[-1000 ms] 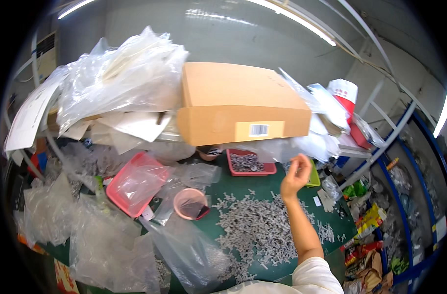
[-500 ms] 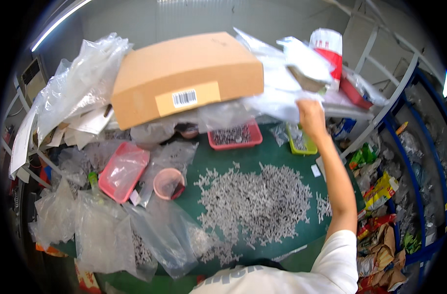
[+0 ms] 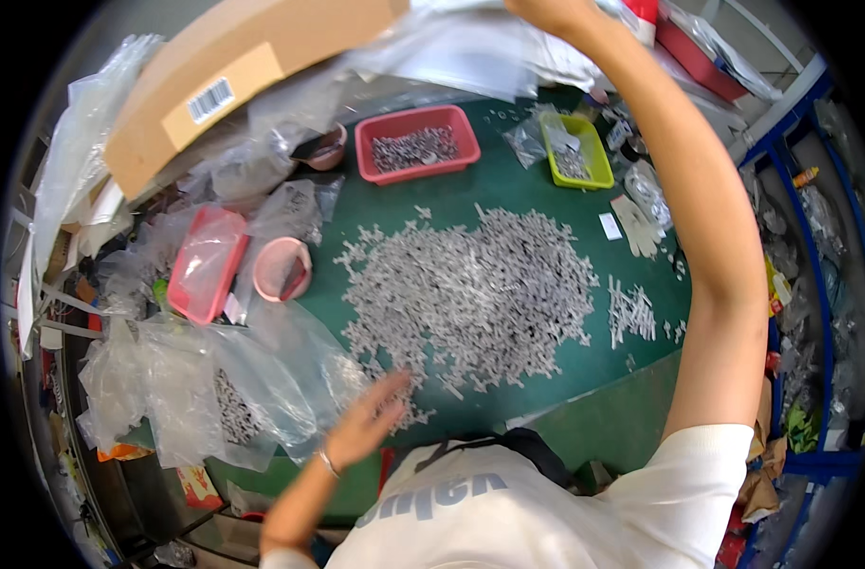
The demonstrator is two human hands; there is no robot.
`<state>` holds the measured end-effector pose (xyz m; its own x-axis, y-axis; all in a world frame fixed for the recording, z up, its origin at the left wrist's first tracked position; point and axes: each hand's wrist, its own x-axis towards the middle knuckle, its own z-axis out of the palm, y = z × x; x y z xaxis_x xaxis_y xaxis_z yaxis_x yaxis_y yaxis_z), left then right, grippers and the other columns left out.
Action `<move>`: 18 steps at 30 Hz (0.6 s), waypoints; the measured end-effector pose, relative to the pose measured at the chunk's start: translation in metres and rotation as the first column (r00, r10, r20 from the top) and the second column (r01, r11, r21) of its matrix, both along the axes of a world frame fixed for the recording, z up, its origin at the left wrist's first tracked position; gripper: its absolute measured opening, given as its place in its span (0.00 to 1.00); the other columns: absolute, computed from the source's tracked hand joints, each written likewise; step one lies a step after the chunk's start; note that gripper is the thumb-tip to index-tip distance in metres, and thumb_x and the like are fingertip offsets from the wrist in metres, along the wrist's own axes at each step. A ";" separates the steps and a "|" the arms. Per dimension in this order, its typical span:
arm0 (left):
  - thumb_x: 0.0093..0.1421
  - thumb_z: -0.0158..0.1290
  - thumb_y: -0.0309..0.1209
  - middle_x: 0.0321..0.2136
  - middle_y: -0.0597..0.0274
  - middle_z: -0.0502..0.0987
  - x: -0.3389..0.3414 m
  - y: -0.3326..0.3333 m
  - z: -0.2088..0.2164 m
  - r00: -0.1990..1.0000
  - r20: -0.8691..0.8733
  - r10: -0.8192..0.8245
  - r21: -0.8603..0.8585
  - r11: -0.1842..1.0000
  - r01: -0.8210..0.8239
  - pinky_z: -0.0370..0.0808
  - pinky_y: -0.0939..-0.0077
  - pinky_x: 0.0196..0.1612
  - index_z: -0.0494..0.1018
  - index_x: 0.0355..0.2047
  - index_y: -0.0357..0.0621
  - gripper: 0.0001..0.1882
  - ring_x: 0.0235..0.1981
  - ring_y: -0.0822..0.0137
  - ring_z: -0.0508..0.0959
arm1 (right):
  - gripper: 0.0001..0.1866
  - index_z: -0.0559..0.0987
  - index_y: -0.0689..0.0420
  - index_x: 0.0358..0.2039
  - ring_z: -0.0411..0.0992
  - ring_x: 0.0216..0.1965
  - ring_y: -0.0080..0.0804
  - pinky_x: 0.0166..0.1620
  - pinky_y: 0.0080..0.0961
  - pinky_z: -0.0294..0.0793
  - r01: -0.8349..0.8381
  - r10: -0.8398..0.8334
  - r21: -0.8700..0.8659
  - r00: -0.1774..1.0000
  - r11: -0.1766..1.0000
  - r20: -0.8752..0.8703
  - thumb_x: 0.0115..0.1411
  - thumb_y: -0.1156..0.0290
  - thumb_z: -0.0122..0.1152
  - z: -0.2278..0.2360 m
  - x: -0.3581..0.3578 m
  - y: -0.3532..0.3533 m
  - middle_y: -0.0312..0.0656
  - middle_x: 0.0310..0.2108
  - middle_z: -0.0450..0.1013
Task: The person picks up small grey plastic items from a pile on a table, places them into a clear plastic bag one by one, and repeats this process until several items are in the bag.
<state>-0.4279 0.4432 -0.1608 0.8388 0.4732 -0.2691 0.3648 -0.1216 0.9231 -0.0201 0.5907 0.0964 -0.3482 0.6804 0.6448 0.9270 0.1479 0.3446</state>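
Observation:
My left hand (image 3: pixel 361 425) is low over the near left edge of a wide pile of small grey pieces (image 3: pixel 480 294), beside the mouth of a clear plastic bag (image 3: pixel 300 370). Its fingers look stretched and apart, slightly blurred, with nothing seen in them. My right arm reaches far up to the shelf, and my right hand (image 3: pixel 551 13) is at the top edge of the picture, next to white and clear plastic sheets (image 3: pixel 451 52). Its fingers are cut off or hidden, so whether it holds a sheet cannot be told.
A pink tray (image 3: pixel 418 174) and a yellow-green tray (image 3: pixel 598 152) hold small pieces. A pink cup (image 3: pixel 282 269) and a red-pink tray (image 3: pixel 197 275) stand left among plastic bags. A large cardboard box (image 3: pixel 252 66) overhangs the back. A blue rack (image 3: pixel 826 313) stands right.
My left hand has come into view over the near left of the pile. My right hand still reaches to the shelf, now at the picture's top edge. The view has tipped down toward the table.

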 end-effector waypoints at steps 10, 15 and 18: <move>0.48 0.49 0.24 0.56 0.44 0.56 0.218 0.170 0.172 0.951 0.299 -0.074 0.942 -0.133 -0.307 0.51 0.59 0.60 0.58 0.52 0.34 0.29 0.59 0.48 0.53 | 0.05 0.75 0.59 0.19 0.71 0.27 0.53 0.30 0.42 0.70 -0.008 0.012 0.089 0.999 0.996 -0.037 0.42 0.77 0.49 -0.003 0.002 -0.004 0.54 0.20 0.71; 0.46 0.47 0.23 0.56 0.48 0.56 0.232 0.193 0.169 0.958 0.285 -0.039 0.910 -0.304 -0.283 0.58 0.60 0.54 0.61 0.49 0.38 0.26 0.58 0.51 0.55 | 0.05 0.74 0.59 0.19 0.71 0.27 0.52 0.30 0.42 0.69 -0.044 0.053 0.201 0.998 0.979 -0.041 0.44 0.76 0.49 0.003 0.003 -0.002 0.53 0.20 0.71; 0.46 0.50 0.23 0.53 0.51 0.62 0.226 0.187 0.156 0.882 0.454 -0.128 0.867 -0.161 -0.471 0.63 0.63 0.50 0.66 0.48 0.43 0.25 0.53 0.52 0.63 | 0.06 0.75 0.59 0.20 0.71 0.30 0.50 0.32 0.41 0.69 -0.063 0.129 0.333 0.975 0.941 -0.181 0.47 0.74 0.49 -0.002 0.010 -0.005 0.52 0.22 0.71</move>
